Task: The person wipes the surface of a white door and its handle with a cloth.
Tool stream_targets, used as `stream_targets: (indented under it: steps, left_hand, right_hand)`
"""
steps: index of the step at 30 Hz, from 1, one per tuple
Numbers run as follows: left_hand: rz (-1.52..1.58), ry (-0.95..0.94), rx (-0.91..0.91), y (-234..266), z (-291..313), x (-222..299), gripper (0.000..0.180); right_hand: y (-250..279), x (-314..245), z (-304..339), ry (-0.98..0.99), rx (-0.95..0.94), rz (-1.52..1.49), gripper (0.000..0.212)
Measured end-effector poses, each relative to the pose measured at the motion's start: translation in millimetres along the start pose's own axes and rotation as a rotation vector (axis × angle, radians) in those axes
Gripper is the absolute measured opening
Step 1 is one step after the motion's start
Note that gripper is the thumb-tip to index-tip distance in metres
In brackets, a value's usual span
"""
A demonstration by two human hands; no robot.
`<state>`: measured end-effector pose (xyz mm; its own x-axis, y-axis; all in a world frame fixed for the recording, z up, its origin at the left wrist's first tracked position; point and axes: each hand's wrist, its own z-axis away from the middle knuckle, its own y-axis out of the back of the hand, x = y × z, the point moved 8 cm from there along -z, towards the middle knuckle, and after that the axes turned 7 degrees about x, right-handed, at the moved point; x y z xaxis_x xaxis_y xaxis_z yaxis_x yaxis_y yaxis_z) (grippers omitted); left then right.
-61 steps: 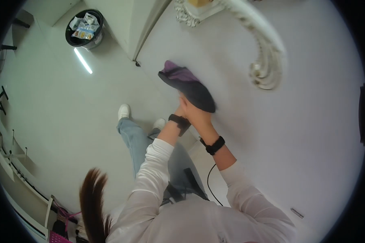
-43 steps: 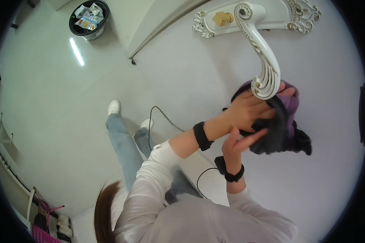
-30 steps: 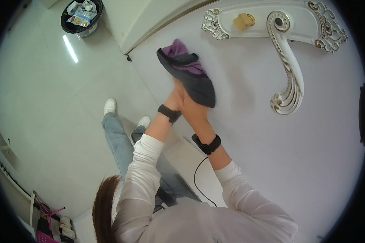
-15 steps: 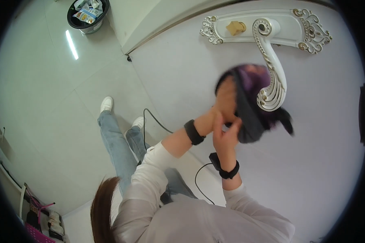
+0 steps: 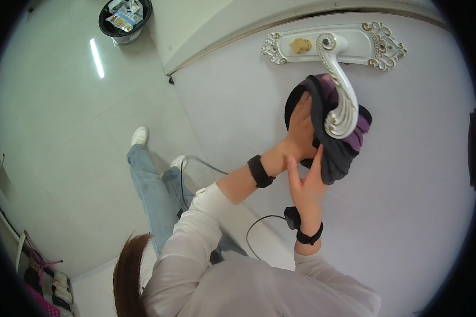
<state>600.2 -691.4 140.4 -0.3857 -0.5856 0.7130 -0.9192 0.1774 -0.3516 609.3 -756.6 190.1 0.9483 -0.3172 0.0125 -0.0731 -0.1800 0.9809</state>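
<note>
A dark grey and purple cloth (image 5: 337, 158) is bunched behind and under a white door lever (image 5: 348, 98) with gold trim. The lever covers part of the cloth. My left hand (image 5: 301, 129) grips the cloth's left side, its fingertips tucked into the folds. Lower down, my right hand (image 5: 309, 193) holds the cloth's near end, with two digits visible and spread and the others hidden beneath the fabric. Each wrist wears a black strap. Whether the cloth touches the lever, I cannot tell.
The lever sits on an ornate white plate (image 5: 354, 45) with a gold star-shaped knob (image 5: 300, 46), on a white door (image 5: 407, 185). A dark bin (image 5: 126, 39) with packaging stands on the tiled floor (image 5: 79, 158). Thin black cables hang near my wrists.
The cloth and my left hand, blurred by motion before, now look sharp. The cloth is bunched more closely around the lever, and its loose dark tip no longer sticks out to the right.
</note>
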Motion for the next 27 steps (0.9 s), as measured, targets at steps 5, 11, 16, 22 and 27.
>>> stream_targets:
  steps: [5, 11, 16, 22, 27]
  left_hand:
    - [0.043, 0.195, -0.004, 18, 38, -15, 0.049]
    - [0.095, 0.339, 0.071, 34, 31, -40, 0.046]
    - [0.130, 0.325, 0.014, 26, 44, -28, 0.044]
    - [0.070, 0.079, -0.059, 16, 29, 4, 0.041]
    - [0.069, 0.184, -0.021, 26, 34, -16, 0.039]
  right_hand:
    - [-6, -17, -16, 0.117, -0.012, 0.077, 0.049]
    - [-30, -29, -22, 0.273, -0.075, 0.056, 0.051]
    - [-24, -27, -19, 0.241, -0.089, 0.065, 0.054]
    - [3, -7, -10, 0.016, 0.120, -0.007, 0.054]
    - [-27, -13, -18, 0.089, -0.028, 0.106, 0.053]
